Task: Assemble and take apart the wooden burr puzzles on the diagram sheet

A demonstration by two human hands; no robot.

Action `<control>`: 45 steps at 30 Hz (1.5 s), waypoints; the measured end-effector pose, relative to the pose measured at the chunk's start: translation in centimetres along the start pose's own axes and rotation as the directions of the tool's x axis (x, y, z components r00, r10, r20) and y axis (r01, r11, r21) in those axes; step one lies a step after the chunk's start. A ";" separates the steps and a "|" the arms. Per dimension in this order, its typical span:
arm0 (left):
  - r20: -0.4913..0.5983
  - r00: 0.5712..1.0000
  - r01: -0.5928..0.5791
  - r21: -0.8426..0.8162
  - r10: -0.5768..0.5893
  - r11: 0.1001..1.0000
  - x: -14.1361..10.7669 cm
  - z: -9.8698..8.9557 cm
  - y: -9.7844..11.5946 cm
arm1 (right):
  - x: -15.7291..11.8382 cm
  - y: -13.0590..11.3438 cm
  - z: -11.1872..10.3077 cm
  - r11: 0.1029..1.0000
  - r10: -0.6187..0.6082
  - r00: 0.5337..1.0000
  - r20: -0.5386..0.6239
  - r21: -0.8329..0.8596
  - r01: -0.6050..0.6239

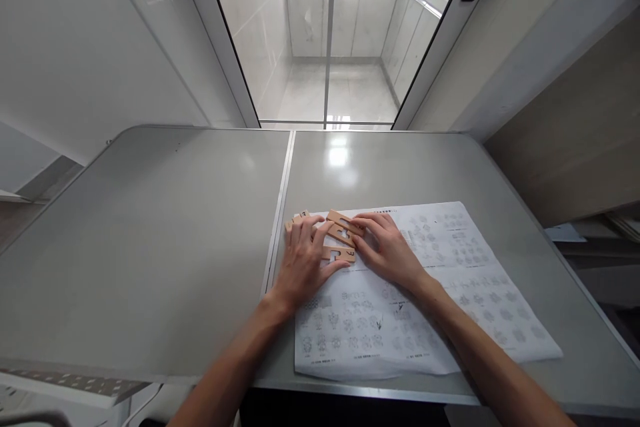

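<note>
Several flat wooden pieces with cut-out slots lie close together at the top left of a printed paper sheet point(480, 240). My left hand point(303, 260) rests over the left pieces, fingers spread, its thumb beside the lower wooden piece point(345, 254), which bears a dark mark. A further wooden piece point(290, 223) shows partly past its fingertips. My right hand point(387, 247) has its thumb and fingers at the right ends of the upper wooden piece point(340, 217) and the middle wooden piece point(341, 234), pinching at them. The fingers hide parts of the pieces.
The sheet lies on a grey folding table point(200, 213) with a metal seam point(283, 197) left of the paper. A glass door point(330, 40) stands behind the table's far edge. Wooden shelving point(575, 107) is at the right.
</note>
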State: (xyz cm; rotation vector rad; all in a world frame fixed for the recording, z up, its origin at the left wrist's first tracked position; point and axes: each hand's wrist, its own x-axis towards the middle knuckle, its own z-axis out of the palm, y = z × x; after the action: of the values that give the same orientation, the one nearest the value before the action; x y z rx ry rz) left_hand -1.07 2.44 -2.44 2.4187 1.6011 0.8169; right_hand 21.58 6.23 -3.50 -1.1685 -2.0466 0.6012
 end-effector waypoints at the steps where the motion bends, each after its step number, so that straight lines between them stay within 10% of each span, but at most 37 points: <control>1: -0.004 1.000 0.021 0.003 -0.021 1.000 0.0 0.0 -0.1 | 0.1 -0.1 -0.1 1.000 -0.018 1.000 0.006 0.007 0.018; 45: 0.078 0.983 0.175 -0.102 -0.168 0.979 0.7 -0.9 -1.6 | -0.4 -2.6 -0.4 0.966 -0.243 0.888 0.391 0.181 0.184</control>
State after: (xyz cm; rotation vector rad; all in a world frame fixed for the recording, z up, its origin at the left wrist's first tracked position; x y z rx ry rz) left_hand -2.58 3.59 -2.07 2.1745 1.6650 0.7605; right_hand 20.56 4.67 -1.65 -0.7624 -2.3988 0.9245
